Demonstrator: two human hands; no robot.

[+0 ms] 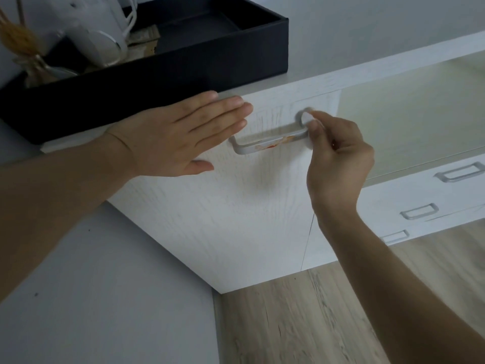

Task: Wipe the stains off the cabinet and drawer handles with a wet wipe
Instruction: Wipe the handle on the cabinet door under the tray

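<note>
A white bar handle sits on the white cabinet door. Orange-red stains smear its middle and right part. My right hand pinches a small white wet wipe against the handle's right end. My left hand lies flat with its fingers together on the door, just left of the handle, and holds nothing.
A black tray with a white kettle and dried stalks stands on the cabinet top. To the right are a glass-fronted door and drawers with grey handles. Below is wood flooring.
</note>
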